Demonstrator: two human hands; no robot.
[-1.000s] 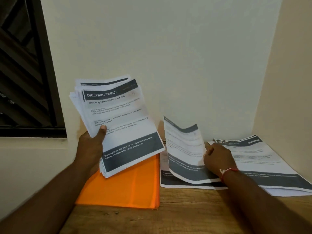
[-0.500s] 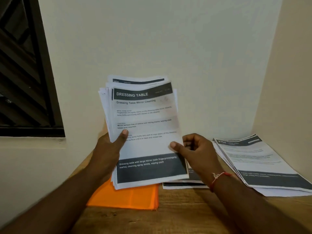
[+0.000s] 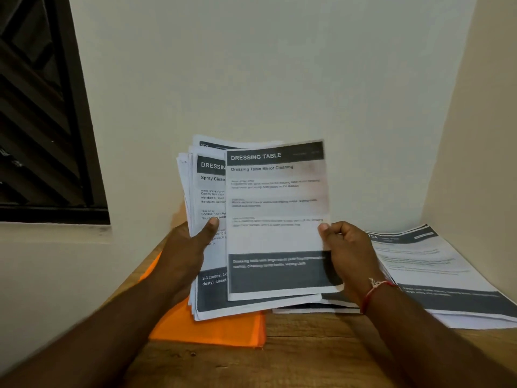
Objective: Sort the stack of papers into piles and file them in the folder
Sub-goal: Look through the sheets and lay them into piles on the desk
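**Editor:** Cream walls meet in a corner above a brown wooden desk (image 3: 321, 348), with a dark window grille (image 3: 36, 121) at left. Where are the papers?

**Photographer:** Most are in a thick stack of white printed sheets (image 3: 208, 191), held upright over a flat orange folder (image 3: 212, 329) that lies on the desk. One top sheet (image 3: 277, 219), headed "DRESSING TABLE", stands offset to the right of the stack and overlaps it. Two piles lie on the desk: a fanned white pile (image 3: 436, 275) at far right, and a second pile (image 3: 316, 308) mostly hidden behind the raised sheets.

**Editor:** Who holds what?

**Photographer:** The left hand (image 3: 187, 253) grips the stack near its lower left edge, thumb across the front, the rest hidden behind. The right hand (image 3: 349, 256), a red thread bracelet (image 3: 375, 289) at the wrist, pinches the top sheet's right edge, its fingers (image 3: 340, 233) curled. Both forearms reach forward from below.

**Editor:** How will it handle?

**Photographer:** Light, thin and limp, I'd judge. A single sheet likely bows if held by one corner, and smooth pages slide over each other. An edge pinch midway up looks the safest hold, with the stack braced from behind so it doesn't fan out.
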